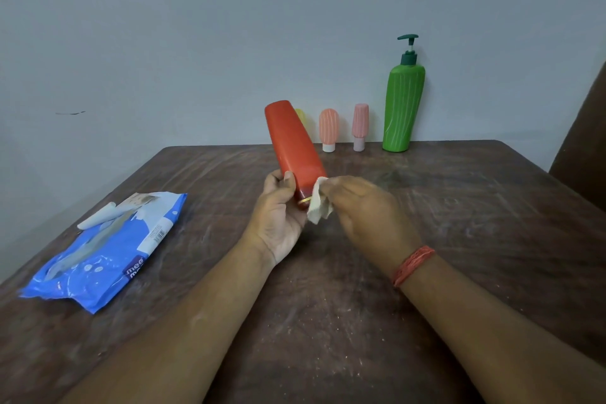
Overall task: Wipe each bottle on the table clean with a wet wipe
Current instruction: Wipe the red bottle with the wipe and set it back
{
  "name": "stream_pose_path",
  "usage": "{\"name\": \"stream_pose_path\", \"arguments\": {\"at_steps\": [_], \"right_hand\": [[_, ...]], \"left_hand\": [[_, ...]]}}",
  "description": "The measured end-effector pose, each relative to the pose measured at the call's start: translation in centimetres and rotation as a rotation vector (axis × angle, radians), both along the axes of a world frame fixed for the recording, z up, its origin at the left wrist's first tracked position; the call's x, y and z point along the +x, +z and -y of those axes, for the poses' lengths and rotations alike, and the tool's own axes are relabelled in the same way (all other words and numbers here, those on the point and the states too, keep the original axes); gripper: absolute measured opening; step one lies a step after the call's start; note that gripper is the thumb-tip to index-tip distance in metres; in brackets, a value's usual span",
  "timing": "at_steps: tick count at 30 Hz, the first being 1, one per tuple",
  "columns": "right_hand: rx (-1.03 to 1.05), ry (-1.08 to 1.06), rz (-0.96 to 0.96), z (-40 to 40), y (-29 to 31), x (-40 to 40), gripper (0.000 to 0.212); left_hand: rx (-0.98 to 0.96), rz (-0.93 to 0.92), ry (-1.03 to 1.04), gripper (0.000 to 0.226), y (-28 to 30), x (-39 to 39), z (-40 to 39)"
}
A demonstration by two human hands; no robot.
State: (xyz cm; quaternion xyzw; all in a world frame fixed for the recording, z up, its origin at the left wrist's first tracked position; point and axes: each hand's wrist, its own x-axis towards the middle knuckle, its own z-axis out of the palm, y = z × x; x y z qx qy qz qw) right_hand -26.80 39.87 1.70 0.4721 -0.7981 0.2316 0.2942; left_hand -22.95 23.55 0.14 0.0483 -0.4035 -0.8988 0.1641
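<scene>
While the left hand grips the red bottle, tilted above the surface
Right hand fingers pinch a wet wipe against its lower end.

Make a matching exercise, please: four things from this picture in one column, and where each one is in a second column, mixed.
1. red bottle
2. wet wipe
3. green pump bottle
4. blue wipes pack

a. stands at the table's far edge
b. lies flat on the table, left side
c. held in the left hand
d. pinched in the right hand

Pairs: 1-c, 2-d, 3-a, 4-b
</scene>
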Motion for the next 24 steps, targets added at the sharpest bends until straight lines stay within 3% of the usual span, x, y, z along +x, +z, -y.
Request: {"name": "stream_pose_path", "arguments": {"at_steps": [4,8,12,16,19,22,24], "right_hand": [[0.115,0.173,-0.092,2.0,-0.7,0.8,0.036],[0.024,-0.028,0.002,1.0,-0.1,0.1,0.043],[0.104,0.04,-0.13,1.6,-0.9,0.2,0.043],[-0.082,-0.071,-0.01,1.8,-1.1,-1.0,0.039],[-0.021,0.012,-0.069,2.1,-1.4,-0.6,0.039],[-0.097,-0.032,-0.016,1.5,-1.3,-1.2,0.047],[-0.097,-0.024,-0.011,1.5,-1.3,-0.9,0.042]], "left_hand": [[-0.066,0.029,-0.023,0.016,-0.2,0.0,-0.1],[0.003,-0.034,0.003,0.013,0.0,0.0,0.3],[-0.073,-0.015,-0.012,0.011,-0.1,0.0,0.2],[-0.053,-0.049,-0.089,0.014,-0.1,0.2,-0.4],[-0.15,-0.019,-0.094,0.026,-0.2,0.4,-0.6],[-0.104,-0.028,-0.149,0.02,-0.3,0.2,-0.8],[-0.11,-0.031,-0.166,0.017,-0.2,0.3,-0.8]]}}
